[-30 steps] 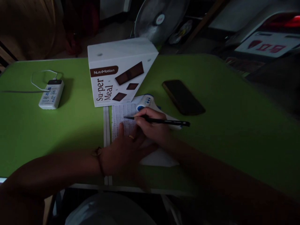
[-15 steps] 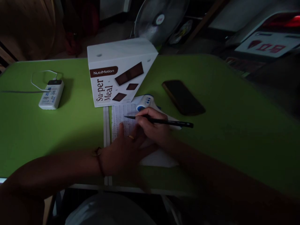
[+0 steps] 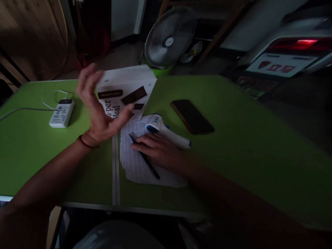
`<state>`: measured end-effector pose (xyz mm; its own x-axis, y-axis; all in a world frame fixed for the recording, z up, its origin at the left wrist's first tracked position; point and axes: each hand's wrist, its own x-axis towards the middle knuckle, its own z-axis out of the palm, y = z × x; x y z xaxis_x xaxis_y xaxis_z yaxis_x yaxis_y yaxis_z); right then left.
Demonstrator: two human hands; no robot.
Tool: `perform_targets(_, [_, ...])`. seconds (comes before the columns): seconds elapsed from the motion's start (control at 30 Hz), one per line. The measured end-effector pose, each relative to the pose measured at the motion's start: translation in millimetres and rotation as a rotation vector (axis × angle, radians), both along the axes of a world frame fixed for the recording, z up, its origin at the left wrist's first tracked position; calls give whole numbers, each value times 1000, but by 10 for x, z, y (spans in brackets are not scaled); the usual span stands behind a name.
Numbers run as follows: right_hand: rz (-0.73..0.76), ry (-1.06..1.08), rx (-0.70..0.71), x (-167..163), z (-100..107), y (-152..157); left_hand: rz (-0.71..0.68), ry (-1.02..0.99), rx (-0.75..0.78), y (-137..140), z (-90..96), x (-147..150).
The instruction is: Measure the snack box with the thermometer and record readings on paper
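My left hand (image 3: pixel 101 110) is raised in front of the white "Su-per Meal" box (image 3: pixel 129 75), fingers and thumb spread with nothing between them. It hides the box's left part. Lower on the table my right hand (image 3: pixel 158 150) lies low over a printed sheet of paper (image 3: pixel 140 173), fingers stretched out. A black pen (image 3: pixel 149 166) rests slantwise on the sheet, and the right fingertips lie across its upper part. Just beyond that hand is a white and blue infrared thermometer (image 3: pixel 166 130), its handle toward the right.
A dark phone (image 3: pixel 192 116) lies on the green table (image 3: pixel 246 148) to the right. At the left is a white device (image 3: pixel 62 113) with cables. Behind the table stand a fan (image 3: pixel 169 38) and a white vehicle's rear with a red light (image 3: pixel 298 44).
My left hand has lifted off the paper and moved up and left to the box. My right hand has let the pen down onto the sheet and flattened. The view has shifted slightly.
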<state>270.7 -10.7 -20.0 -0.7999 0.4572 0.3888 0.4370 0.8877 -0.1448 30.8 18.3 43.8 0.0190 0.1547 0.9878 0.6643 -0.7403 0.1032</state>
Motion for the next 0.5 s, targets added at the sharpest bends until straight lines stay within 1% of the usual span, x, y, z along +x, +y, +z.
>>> perform_targets(0.03, [-8,-14,55,29,22,11,26,-74,-131,112,-75,-105])
perform_targets(0.07, [-59,-12,97,69,43,36,-5,-153,-271,195,-157,-186])
perform_targets(0.13, [-272,-5,126,177,71,122,-164,-312,-620,270,-302,-275])
perform_targets(0.17, [-399,-18,108,238,74,179,-267,-351,-780,270,-354,-291])
perform_targets(0.2, [-512,-43,64,298,69,239,-336,-368,-889,255,-389,-297])
perform_targets(0.23, [-591,-71,-2,353,56,298,-386,-372,-959,235,-410,-299])
perform_targets(0.27, [-629,-95,-84,401,39,352,-419,-371,-1000,215,-420,-301])
perform_targets(0.33, [-626,-112,-236,464,7,433,-446,-376,-1034,198,-427,-318])
perform_targets(0.37, [-611,-98,-287,479,0,456,-455,-389,-1051,200,-429,-332])
perform_targets(0.4, [-605,-64,-310,484,3,467,-457,-406,-1064,206,-432,-345])
perform_targets(0.43, [-615,-4,-305,481,19,466,-450,-424,-1069,211,-434,-354])
perform_targets(0.5, [-670,198,-229,457,91,424,-424,-452,-1062,209,-429,-344])
